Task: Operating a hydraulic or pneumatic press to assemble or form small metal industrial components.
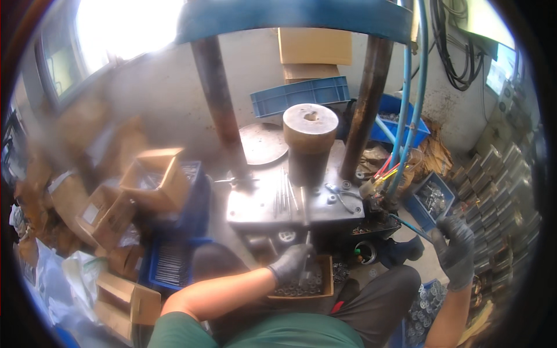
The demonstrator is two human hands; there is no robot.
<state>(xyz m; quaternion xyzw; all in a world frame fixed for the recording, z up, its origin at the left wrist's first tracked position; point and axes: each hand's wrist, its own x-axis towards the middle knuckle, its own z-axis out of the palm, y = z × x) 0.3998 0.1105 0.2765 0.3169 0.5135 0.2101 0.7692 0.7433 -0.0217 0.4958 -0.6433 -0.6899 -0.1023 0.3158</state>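
My left hand [293, 264], in a dark grey glove, is closed around a thin metal rod [308, 238] that stands upright out of the fist. It is just in front of the steel bed [255, 209] of a press, above a shallow box [328, 277] of small metal parts. On the bed, a thick steel cylinder [311, 129] with a hole in its top stands upright, with several slim rods [284, 194] lying beside it. At the right, my gloved right hand [455, 252] is closed at the end of a blue rod-like lever [411, 225]; its grip is partly blurred.
Dark columns [218, 104] carry the press's blue crossbeam [296, 16]. Cardboard boxes [154, 180] and a blue crate of rods [169, 267] crowd the left. To the right are blue hoses [419, 98], a blue bin of parts [430, 200] and stacked metal pieces [499, 185].
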